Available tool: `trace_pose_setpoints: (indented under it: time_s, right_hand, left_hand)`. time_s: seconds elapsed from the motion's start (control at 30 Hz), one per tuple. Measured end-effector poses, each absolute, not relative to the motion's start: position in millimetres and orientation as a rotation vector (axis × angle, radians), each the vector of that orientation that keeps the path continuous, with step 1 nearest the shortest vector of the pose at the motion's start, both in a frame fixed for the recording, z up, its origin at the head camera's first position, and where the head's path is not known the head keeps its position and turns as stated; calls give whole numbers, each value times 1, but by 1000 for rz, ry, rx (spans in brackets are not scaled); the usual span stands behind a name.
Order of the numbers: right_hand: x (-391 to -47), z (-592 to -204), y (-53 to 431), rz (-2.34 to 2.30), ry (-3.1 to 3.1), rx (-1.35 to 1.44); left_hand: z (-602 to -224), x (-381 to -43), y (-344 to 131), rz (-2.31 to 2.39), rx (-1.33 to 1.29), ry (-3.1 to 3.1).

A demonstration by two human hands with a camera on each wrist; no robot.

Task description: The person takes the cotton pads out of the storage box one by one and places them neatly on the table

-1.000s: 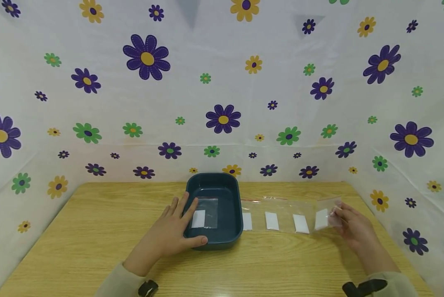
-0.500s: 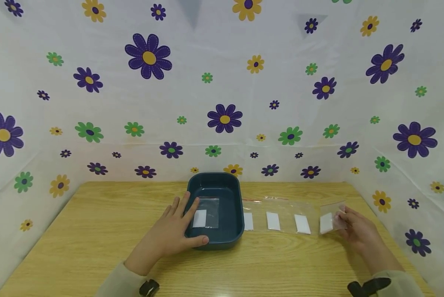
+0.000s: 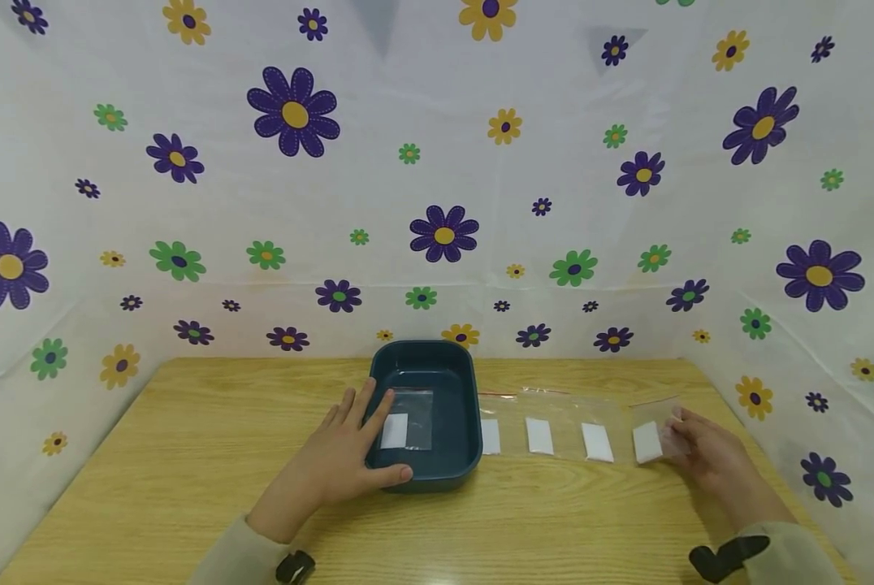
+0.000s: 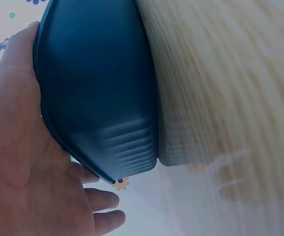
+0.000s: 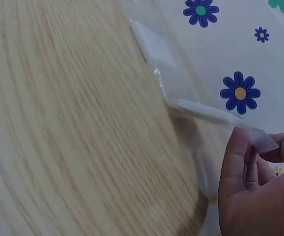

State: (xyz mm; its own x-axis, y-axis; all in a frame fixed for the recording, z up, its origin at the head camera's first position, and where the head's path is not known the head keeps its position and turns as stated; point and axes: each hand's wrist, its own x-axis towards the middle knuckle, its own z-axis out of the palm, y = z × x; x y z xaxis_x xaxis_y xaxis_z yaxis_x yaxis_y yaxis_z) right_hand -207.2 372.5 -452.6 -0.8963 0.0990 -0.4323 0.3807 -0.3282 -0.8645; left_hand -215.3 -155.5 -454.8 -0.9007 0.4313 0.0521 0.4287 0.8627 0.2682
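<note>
A dark blue rectangular plastic bin stands on the table with a clear zip bag inside it, which holds a white rectangular piece. My left hand rests across the bin's left rim, fingers spread and fairly straight. In the left wrist view that hand lies along the rim of the bin. At the right, my right hand pinches the right edge of another zip bag with a white piece. The right wrist view shows this bag tilted up between thumb and fingers.
Right of the bin, more clear zip bags with a white piece in each lie in a row: one beside the bin, a middle one and a right one. A flower-print cloth encloses the wooden table behind and at both sides.
My right hand has moved a little to the right with the pinched bag, away from the row. The left hand and the bin hold their places.
</note>
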Motion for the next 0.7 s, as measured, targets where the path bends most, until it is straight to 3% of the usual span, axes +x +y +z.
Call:
trace_pose_setpoints:
  time_s: [0.7]
  right_hand:
    - [-203,-455,390,-1747,2405,726]
  left_hand:
    - [-456,-216,-153,430,696,3024]
